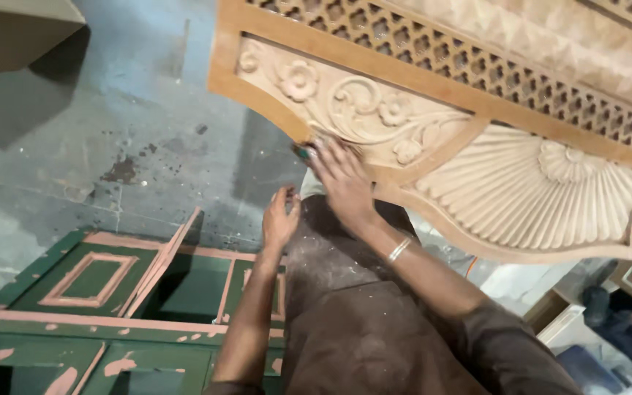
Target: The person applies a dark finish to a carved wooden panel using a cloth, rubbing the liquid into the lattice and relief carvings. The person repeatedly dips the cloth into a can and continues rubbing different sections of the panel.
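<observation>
- Far left: grey box corner (16,29), casting a shadow over the stained grey floor (126,124).
- Near left: green panelled frame (96,281) with pinkish filler along its edges, lying flat; one thin strip (166,260) leaning up out of it at a slant.
- Centre: left hand (279,218) raised and loosely curled, fingers half bent, gripping nothing visible, hanging just below the carved work and apart from it.
- Just right of that and higher: right hand (341,179) spread flat, fingertips pressed onto the lower edge of the carved wooden panel (433,124), beside a small dark-teal object (303,151) at the fingertips; too small to tell what kind, or whether pinched or only pushed.
- Metal bangle (399,249) on the right wrist; dusty dark clothing (345,322) filling the near centre.
- Panel lying above and to the right of both hands, long axis running from upper left down toward the right; floral scrollwork (352,102) at the contact point, fan-shaped fluting (528,186) farther right, lattice fretwork (477,66) along the far side.
- Right hand clearly nearer, already touching; left one short of the curved lower rail.
- Near right: pale boards and dark clutter (623,322), blurred beyond telling.
</observation>
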